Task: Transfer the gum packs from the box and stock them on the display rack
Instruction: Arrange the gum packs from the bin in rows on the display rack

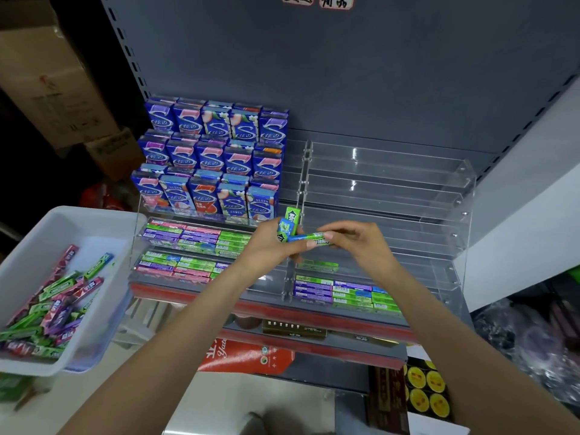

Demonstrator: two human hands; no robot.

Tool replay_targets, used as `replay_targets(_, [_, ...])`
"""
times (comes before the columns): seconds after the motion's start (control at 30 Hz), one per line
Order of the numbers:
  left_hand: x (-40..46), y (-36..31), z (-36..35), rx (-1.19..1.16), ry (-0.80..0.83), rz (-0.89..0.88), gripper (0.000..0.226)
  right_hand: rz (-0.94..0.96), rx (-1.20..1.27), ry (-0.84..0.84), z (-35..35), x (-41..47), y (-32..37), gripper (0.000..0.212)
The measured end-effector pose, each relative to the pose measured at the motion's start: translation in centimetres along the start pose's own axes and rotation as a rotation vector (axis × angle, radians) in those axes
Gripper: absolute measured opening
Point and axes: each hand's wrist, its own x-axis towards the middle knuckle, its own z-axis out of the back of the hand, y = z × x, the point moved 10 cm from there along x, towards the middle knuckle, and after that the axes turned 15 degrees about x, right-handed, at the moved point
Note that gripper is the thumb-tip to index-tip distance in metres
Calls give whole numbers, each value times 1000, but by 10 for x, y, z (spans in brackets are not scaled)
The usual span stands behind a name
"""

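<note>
from my remote station the lettering on most packs is too small to read, and the sign at the top edge is cut off. the lower shelf goods sit partly behind both forearms and a red shelf strip point(314, 318). the left margin is dark, with only cardboard cartons point(47, 73) made out there.

the display rack point(392, 189) is clear acrylic, stepped in tiers, glossy with glare streaks; its right half shows bare tiers above and one flat row of slim green and purple packs point(342, 293) at the bottom. the left half carries upright blue and purple cartons point(213, 158) in three rows and flat stick packs point(194, 240) below. the box point(103, 221) is a white, smooth plastic tray at left, holding a loose heap of green, pink and purple gum packs point(53, 306).

the left hand point(270, 246) is curled around a small bunch of green packs point(290, 221), their ends poking up above the fingers. the right hand point(357, 243) pinches one long green pack point(310, 238) between thumb and fingertips, held level, its other end meeting the left hand. both hands hover in front of the rack's middle divider, above a single green pack point(318, 265) lying on a lower right tier.
</note>
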Motion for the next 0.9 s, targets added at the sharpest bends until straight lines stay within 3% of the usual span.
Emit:
replay_targets(0.17, [2, 20, 11, -19, -58, 167, 10, -34, -93, -222, 47, -5, -23, 17])
replay_targets(0.33, [2, 19, 10, 14, -12, 92, 9, -55, -400, -251, 43, -3, -40, 12])
replay_targets(0.5, [-1, 21, 10, -5, -3, 73, 31, -89, -550, -133, 22, 1, -54, 15])
replay_targets(0.7, [-2, 18, 18, 3, -62, 3, 6, -157, -668, 39, 6, 1, -64, 21])
replay_targets(0.9, [1, 21, 22, 14, -94, 15, 11, -233, -673, 77, 4, 3, -70, 26])
